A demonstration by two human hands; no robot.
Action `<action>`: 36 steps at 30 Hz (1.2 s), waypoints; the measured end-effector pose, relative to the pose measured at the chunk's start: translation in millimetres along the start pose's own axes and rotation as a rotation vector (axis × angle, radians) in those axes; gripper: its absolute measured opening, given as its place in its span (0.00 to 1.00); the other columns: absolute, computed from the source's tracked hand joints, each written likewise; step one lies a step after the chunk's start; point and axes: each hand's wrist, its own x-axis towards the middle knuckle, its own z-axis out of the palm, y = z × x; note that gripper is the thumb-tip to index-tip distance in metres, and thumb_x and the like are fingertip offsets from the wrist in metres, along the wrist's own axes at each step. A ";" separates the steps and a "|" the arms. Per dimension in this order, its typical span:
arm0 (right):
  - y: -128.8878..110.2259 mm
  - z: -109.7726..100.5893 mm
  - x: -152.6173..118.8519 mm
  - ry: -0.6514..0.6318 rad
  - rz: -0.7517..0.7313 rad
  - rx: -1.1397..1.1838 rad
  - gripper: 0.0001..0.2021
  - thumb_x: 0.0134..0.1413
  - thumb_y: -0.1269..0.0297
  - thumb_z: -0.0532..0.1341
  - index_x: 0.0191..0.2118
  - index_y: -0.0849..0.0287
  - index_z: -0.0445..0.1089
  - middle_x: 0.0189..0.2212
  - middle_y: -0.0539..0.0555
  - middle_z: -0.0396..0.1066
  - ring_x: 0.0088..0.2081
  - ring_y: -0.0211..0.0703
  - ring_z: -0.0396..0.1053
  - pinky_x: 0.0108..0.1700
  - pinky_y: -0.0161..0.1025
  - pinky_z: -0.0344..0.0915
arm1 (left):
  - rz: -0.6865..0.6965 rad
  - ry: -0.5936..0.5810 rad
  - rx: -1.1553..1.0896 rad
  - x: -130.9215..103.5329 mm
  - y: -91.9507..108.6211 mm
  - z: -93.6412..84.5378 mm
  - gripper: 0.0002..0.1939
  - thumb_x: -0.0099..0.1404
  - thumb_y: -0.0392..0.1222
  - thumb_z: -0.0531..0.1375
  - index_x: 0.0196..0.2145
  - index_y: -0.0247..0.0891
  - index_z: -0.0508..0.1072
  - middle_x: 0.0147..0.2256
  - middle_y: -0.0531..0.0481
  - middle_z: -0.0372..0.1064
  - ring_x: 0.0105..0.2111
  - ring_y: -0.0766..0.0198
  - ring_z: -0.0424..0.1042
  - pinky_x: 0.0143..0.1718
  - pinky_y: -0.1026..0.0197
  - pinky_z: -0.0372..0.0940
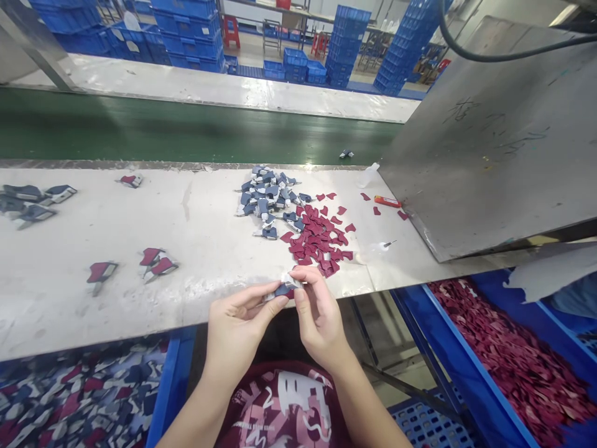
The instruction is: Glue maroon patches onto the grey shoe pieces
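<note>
Between my two hands, over the table's front edge, is a small blue-grey and white plastic part point(285, 289) with a bit of dark red along its lower side. My left hand point(242, 317) pinches its left end between thumb and fingers. On the other end, the thumb and forefinger of my right hand point(321, 311) close on it. Just beyond my fingers lies a pile of flat dark red pieces point(317, 236). Behind that pile is a heap of blue-grey and white parts point(268, 196). My fingertips hide some of the held part.
Several red-topped parts point(161, 264) and blue-grey parts point(32, 202) lie left on the table point(209, 249). A green conveyor belt point(209, 134) runs behind. A metal panel point(489, 143) stands right, near an orange tube point(387, 201). Blue bins point(175, 367) flank me below.
</note>
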 end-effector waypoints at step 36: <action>5.2 16.7 -8.0 0.200 -0.057 0.422 0.07 0.60 0.68 0.61 0.44 0.52 0.72 0.39 0.53 0.68 0.41 0.41 0.69 0.43 0.40 0.69 | 0.076 0.007 -0.010 -14.5 13.0 7.3 0.09 0.49 0.33 0.71 0.31 0.39 0.83 0.32 0.49 0.81 0.31 0.58 0.81 0.35 0.66 0.78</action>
